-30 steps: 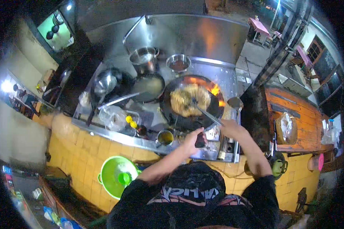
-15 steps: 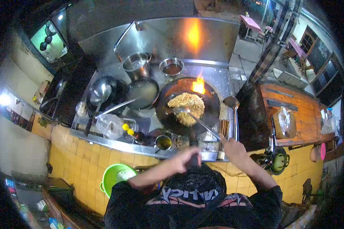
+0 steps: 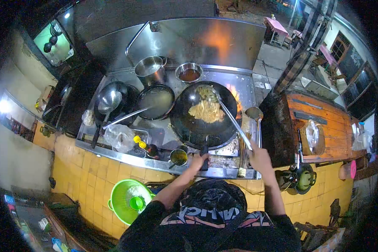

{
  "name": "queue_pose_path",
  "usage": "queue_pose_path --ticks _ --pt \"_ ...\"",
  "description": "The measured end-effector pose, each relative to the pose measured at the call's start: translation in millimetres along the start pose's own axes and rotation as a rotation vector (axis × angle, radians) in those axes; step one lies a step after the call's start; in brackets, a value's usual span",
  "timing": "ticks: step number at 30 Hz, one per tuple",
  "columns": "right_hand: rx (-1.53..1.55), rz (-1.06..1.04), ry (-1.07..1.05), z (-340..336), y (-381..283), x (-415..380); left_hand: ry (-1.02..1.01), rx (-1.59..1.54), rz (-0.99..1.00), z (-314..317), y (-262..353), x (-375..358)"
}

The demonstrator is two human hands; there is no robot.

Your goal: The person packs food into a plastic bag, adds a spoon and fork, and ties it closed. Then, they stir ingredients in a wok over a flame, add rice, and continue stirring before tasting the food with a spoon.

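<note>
"How many grips?"
"Two: the left hand [image 3: 198, 161] was closed round one wok handle [image 3: 205, 166], the right hand [image 3: 260, 159] round one ladle [image 3: 236, 122]."
"And the food [image 3: 207, 111]?"
"One heap lay inside that single wok [image 3: 189, 131]"

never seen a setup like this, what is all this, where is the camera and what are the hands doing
There is no machine here. A person cooks with two bare hands, and one camera worn on their head looks forward and down, giving every picture.

The left hand holds the handle of a large wok of pale brown food. The right hand holds a long metal utensil reaching into the wok. Flames rise beside it.

Also on the steel cooking counter are a tall pot, a steel bowl of reddish-brown liquid and a dark pan of cloudy liquid.
</note>
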State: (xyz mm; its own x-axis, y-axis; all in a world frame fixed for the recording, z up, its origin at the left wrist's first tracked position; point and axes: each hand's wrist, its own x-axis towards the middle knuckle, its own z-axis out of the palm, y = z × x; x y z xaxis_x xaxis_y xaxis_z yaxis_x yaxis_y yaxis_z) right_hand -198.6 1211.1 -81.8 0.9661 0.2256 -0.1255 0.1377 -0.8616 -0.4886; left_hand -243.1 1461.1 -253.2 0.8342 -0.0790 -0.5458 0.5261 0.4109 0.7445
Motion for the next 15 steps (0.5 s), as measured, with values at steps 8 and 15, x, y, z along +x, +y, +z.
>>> queue_pose_path --ticks 8,15 --pt "-0.056 -0.08 -0.108 108 4 85 0.042 0.01 -0.003 -13 -2 33" --pt "-0.246 -0.235 -0.077 105 23 85 0.027 -0.063 -0.021 -17 -5 34"
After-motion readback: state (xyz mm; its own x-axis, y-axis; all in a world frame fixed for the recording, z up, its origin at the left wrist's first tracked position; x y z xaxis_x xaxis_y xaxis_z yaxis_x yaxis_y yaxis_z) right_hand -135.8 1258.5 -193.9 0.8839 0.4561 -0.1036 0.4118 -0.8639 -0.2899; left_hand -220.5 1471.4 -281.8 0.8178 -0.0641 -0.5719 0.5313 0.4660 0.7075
